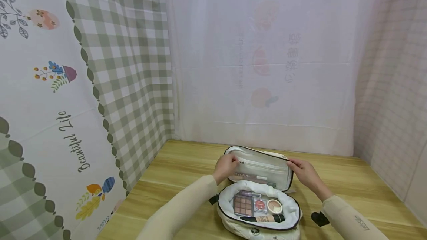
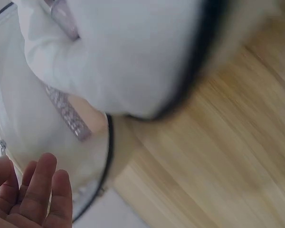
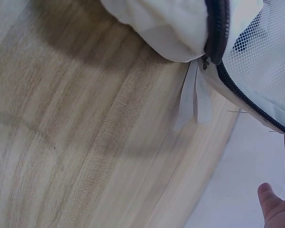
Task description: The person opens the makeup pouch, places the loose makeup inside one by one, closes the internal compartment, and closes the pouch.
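A cream makeup bag (image 1: 230,227) with dark zipper edging lies unzipped on the table, its lid (image 1: 280,185) raised at the back. Inside the lid is a pale see-through zip pocket (image 1: 253,169) with slim items behind it. My left hand (image 1: 227,167) pinches the pocket's zipper pull (image 2: 3,146) at the lid's left side. At the lid's upper right corner, my right hand (image 1: 304,173) grips the edge. The bag's padded body holds an eyeshadow palette (image 1: 243,205), a small red blush compact (image 1: 260,205), a round compact (image 1: 275,206) and a black-capped beige tube (image 1: 263,218).
The wooden table (image 1: 186,166) carries the bag near its front. Black wrist straps (image 1: 319,218) show beside the sleeves. A checked cloth (image 1: 133,66) hangs on the left, and a white curtain (image 1: 213,84) closes off the back.
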The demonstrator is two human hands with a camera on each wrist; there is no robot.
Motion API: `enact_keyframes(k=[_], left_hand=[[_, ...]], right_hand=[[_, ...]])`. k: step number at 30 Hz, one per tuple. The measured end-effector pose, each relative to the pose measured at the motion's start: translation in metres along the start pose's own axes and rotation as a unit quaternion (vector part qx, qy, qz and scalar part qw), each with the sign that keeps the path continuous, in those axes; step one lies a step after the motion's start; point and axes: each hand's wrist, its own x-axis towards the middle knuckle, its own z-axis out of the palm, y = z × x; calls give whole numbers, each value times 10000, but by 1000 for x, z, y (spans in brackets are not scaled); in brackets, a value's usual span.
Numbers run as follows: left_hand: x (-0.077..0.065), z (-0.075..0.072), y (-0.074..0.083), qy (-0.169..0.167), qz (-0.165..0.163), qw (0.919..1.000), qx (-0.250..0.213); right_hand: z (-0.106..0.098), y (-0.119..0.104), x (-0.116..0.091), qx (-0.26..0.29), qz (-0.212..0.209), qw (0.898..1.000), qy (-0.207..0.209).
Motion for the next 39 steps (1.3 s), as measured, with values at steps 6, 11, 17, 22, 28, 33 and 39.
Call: enact_keyframes(k=[6, 11, 17, 22, 28, 33, 39], left_hand=[[-3, -13, -15, 89, -77, 9996, -240], [-5, -18, -23, 141, -64, 9996, -247], [-7, -22, -30, 396, -273, 9988, -106], [-10, -28, -32, 678, -574, 9960, 79], [-11, -33, -35, 818, -893, 9922, 280], [-11, -33, -40, 841, -934, 9921, 71], [-9, -33, -40, 680, -971, 9901, -752]], right_hand=[[0, 0, 0, 24, 20, 10000, -33], [2, -1, -1, 136, 57, 9999, -23], [6, -2, 0, 208, 32, 9998, -47], [6, -2, 0, 132, 48, 9999, -48], [5, -5, 1, 1, 29, 9999, -99], [5, -6, 0, 78, -9, 9999, -125], [4, -6, 1, 130, 41, 9998, -115]])
